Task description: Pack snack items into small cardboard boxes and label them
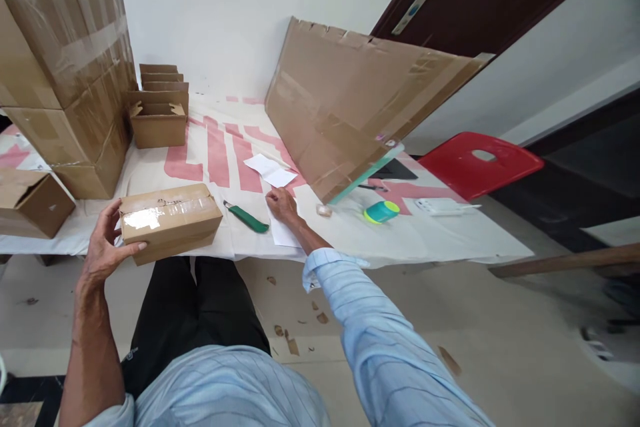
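My left hand point(107, 237) grips the left end of a taped cardboard box point(177, 230) at the table's front edge, thumb on the near side and fingers behind. My right hand point(283, 205) is closed at a white sheet of paper point(285, 232), fingers bunched on its far end; the fingertips are partly hidden. Between the box and the right hand lies a green utility knife point(247, 217). Just beyond the right hand are creased white papers point(271, 170).
Stacked taped cartons point(65, 80) and an open carton point(37, 203) stand left, small open boxes point(159, 127) behind. A large cardboard sheet point(360, 100) leans at the back. On the right are a turquoise tape roll point(381, 211), a power strip point(440, 207) and a red chair point(475, 163).
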Motion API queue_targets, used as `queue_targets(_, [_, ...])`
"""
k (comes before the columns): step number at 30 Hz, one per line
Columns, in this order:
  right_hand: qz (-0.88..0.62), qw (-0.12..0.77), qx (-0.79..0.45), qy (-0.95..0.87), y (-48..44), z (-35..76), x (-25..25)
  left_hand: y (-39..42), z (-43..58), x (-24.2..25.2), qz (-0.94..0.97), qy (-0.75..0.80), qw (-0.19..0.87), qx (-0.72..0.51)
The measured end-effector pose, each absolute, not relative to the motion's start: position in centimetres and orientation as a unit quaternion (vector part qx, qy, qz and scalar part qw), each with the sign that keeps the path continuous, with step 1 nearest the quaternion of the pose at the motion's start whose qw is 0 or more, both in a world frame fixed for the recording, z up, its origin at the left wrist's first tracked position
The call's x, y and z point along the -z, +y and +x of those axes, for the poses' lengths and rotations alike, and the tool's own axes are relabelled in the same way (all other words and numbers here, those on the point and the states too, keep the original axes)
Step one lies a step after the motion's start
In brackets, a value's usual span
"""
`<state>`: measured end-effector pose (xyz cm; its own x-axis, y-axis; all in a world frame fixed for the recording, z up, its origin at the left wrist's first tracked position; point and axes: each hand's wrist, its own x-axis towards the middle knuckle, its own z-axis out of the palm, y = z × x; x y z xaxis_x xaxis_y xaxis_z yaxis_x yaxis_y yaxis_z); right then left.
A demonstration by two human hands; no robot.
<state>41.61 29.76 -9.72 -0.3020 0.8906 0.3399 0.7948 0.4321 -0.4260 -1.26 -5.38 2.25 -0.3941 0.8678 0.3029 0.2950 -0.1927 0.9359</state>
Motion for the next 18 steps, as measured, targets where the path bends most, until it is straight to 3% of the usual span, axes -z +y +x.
queue_targets(18, [-0.552, 0.278, -0.133, -0.775, 30.51, 41.52, 9.32, -4.93, -0.84, -1.91, 0.490, 0.569, 0.267, -0.604])
